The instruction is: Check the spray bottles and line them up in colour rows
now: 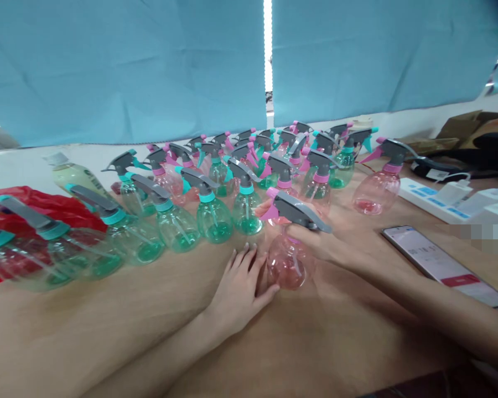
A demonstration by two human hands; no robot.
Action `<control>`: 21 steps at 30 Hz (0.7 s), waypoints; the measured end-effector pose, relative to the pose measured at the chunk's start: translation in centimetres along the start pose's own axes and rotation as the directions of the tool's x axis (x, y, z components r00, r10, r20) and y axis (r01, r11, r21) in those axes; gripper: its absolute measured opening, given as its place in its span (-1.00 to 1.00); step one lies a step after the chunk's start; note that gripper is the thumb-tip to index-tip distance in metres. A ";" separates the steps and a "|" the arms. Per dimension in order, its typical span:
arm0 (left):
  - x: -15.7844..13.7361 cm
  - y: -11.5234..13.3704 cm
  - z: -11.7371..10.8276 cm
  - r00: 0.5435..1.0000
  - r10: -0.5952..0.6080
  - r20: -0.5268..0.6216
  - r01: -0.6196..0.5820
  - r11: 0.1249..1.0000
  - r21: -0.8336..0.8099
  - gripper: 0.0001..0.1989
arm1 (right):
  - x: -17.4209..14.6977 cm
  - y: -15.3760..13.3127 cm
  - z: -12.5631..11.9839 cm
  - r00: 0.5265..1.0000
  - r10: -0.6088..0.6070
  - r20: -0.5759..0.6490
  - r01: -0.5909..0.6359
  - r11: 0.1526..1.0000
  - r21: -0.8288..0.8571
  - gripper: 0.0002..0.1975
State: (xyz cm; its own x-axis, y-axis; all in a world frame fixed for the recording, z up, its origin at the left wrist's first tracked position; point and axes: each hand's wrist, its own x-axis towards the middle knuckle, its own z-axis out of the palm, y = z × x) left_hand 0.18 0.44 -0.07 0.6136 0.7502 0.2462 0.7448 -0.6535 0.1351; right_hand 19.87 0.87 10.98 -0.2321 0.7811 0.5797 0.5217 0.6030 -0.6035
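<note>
A pink spray bottle (288, 265) with a grey and pink trigger head stands upright on the table in front of me. My right hand (311, 237) grips it around the neck below the head, with its fingers partly hidden behind the head and bottle. Beside the bottle's lower left side, my left hand (240, 287) lies open near the tabletop, fingers stretched forward and thumb close to the base. Just beyond my left hand is a green spray bottle (214, 220), and another green spray bottle (248, 213) stands to its right.
Several more green and pink spray bottles fill the back and left. A lone pink spray bottle (377, 188) stands right of the group. Farther right are a phone (444, 265), a white power strip (431, 200) and cardboard (473, 130). Red plastic (29, 193) lies left.
</note>
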 end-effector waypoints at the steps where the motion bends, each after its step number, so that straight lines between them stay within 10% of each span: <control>1: 0.0 0.0 0.0 1.000 0.000 0.004 0.000 1.000 0.001 -0.51 | -0.2 0.1 -0.1 1.000 0.010 0.009 -0.010 1.000 0.007 -0.74; 21: 0.2 -0.2 0.0 1.000 0.018 -0.005 -0.018 1.000 0.015 -0.57 | -0.7 1.2 0.6 0.987 0.099 -0.130 -0.108 0.992 -0.064 -0.48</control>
State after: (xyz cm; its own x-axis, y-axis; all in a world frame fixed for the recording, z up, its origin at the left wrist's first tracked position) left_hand 0.14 0.78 -0.02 0.6257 0.7376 0.2537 0.7373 -0.6655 0.1164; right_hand 20.16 1.15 9.58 -0.0705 0.8092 0.5832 0.5951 0.5034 -0.6265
